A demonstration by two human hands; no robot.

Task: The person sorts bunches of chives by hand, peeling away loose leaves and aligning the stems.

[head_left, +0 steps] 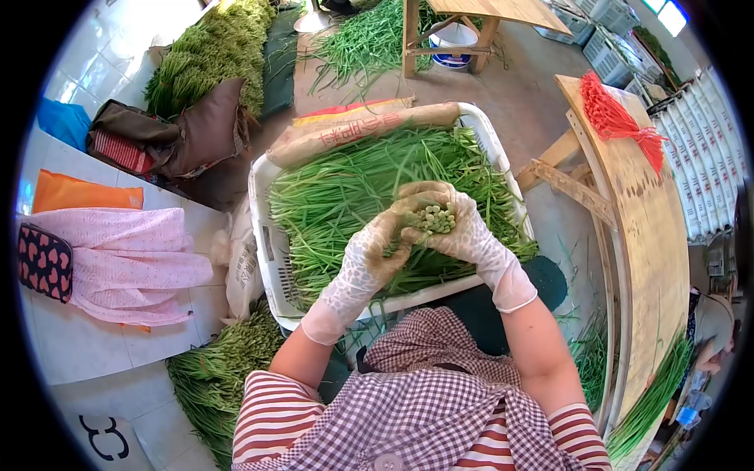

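Observation:
Both my hands wear thin, patterned white gloves stained brown over the fingers. Between them is a bunch of green flower stalks [433, 220], probably garlic chives, its pale green bud tips gathered close and facing me. My left hand [378, 242] is closed around the bunch from the left, with a bit of green showing at its palm. My right hand [459, 228] curls around it from the right, fingers meeting the left ones. Below them, a white plastic crate [275, 271] is filled with loose green stalks [330, 196] lying roughly crosswise. The stalks' far ends are blurred.
A printed brown sack [365, 132] lies over the crate's far rim. At right, a wooden table [640, 228] bears red ties [616, 114] and green stalks. Piled bundles [216, 63] and a tiled ledge [102, 341] with cloth are at left. Another person [711, 326] is at far right.

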